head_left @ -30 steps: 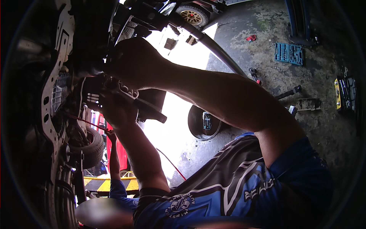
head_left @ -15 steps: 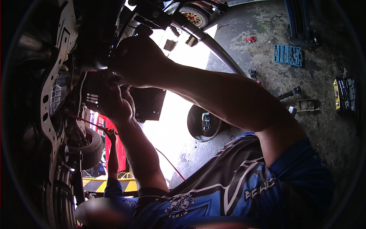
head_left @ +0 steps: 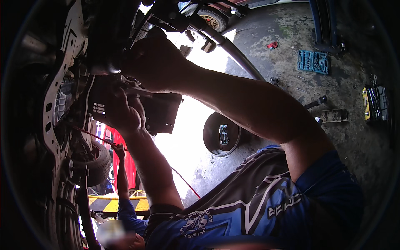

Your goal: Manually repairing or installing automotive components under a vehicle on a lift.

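Both my hands are raised to the dark underside of a lifted vehicle. My right hand [head_left: 156, 62] is closed in a fist close to a rounded dark part [head_left: 104, 66]; whatever it grips is hidden in shadow. Just below, my left hand [head_left: 125, 110] has its fingers curled upward, nearly touching the right. A dull, bar-like metal piece [head_left: 143, 91] shows between the hands, but its kind is too dark to tell. Behind them hangs a flat dark plate [head_left: 162, 114] with small holes.
A co-worker's hand [head_left: 119, 149] holds a thin red rod [head_left: 93, 135] at lower left. A perforated frame rail [head_left: 50, 121] and a tyre [head_left: 100, 166] are on the left. A round pan [head_left: 208, 143], a blue socket set [head_left: 313, 61] and a yellow-edged tool case [head_left: 375, 103] lie rightward.
My left hand has shifted slightly, and the bar-like metal piece shows more clearly between my hands. The co-worker's head has moved right and down. My right fist stays at nearly the same spot.
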The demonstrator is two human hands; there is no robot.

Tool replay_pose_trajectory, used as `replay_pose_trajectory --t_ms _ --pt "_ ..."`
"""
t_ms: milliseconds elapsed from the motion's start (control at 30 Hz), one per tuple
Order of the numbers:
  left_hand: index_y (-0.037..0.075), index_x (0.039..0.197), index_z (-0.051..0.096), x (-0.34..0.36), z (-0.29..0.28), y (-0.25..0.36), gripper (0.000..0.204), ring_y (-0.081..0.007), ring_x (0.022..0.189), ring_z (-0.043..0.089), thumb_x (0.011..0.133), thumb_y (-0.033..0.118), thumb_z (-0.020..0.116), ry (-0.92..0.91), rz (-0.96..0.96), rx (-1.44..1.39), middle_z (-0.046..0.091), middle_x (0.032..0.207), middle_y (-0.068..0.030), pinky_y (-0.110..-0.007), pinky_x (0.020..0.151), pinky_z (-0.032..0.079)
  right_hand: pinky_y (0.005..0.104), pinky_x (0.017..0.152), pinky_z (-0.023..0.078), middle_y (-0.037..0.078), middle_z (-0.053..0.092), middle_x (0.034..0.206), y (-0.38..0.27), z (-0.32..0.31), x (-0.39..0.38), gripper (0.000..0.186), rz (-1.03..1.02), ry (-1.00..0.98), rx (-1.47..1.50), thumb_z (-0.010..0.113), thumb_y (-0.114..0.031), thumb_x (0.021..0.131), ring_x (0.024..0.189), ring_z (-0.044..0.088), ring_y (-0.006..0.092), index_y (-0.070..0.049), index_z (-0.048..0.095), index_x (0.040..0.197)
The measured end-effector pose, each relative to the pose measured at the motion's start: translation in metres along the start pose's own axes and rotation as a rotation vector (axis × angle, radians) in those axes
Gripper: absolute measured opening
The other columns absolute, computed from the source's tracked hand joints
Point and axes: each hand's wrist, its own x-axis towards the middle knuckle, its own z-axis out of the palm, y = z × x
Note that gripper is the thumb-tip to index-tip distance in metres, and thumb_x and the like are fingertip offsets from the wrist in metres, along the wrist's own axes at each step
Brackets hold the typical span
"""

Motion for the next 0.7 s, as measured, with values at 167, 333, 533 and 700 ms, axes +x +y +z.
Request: replay_pose_trajectory --t_ms 167,333,533,700 --pt "-0.004 0.114 0.058 0.007 -0.004 0.04 0.036 -0.0206 0.087 0.066 0.091 0.024 0.066 0.225 -1.008 -1.588 0.065 0.096 -0.0124 -0.034 0.08 0.054 0.0357 0.074 0.055 0.0 0.069 0.092 -0.002 -0.007 -0.003 0.03 0.01 -0.155 -0.092 0.063 -0.023 0.082 0.091 0.067 0.0199 -0.026 0.07 0.111" --pt "-0.003 0.118 0.057 -0.01 0.013 0.026 0.036 -0.0196 0.092 0.068 0.093 0.021 0.065 0.241 -0.427 -0.735 0.068 0.1 -0.0106 -0.031 0.08 0.056 0.0333 0.077 0.055 0.002 0.069 0.091 -0.014 -0.012 -0.006 0.024 0.482 -0.094 0.675 0.068 -0.029 0.08 0.094 0.067 0.0196 -0.021 0.071 0.101" --pt "-0.001 0.112 0.062 0.0 0.004 0.016 0.035 -0.0251 0.096 0.068 0.096 0.03 0.058 0.011 -0.285 -0.386 0.068 0.102 -0.0127 -0.037 0.084 0.055 0.0339 0.074 0.055 0.003 0.069 0.084 -0.004 -0.01 -0.003 0.023 -0.07 0.009 -0.267 0.068 -0.03 0.077 0.088 0.067 0.0216 -0.014 0.07 0.093" --pt "0.002 0.111 0.062 -0.014 0.014 0.019 0.034 -0.0233 0.083 0.065 0.093 0.031 0.061 -0.061 -0.49 -0.723 0.067 0.096 -0.0095 -0.039 0.074 0.053 0.036 0.069 0.051 0.004 0.068 0.079 -0.009 -0.011 0.008 0.021 -0.026 -0.012 -0.013 0.068 -0.014 0.07 0.078 0.066 0.0215 -0.014 0.073 0.091"
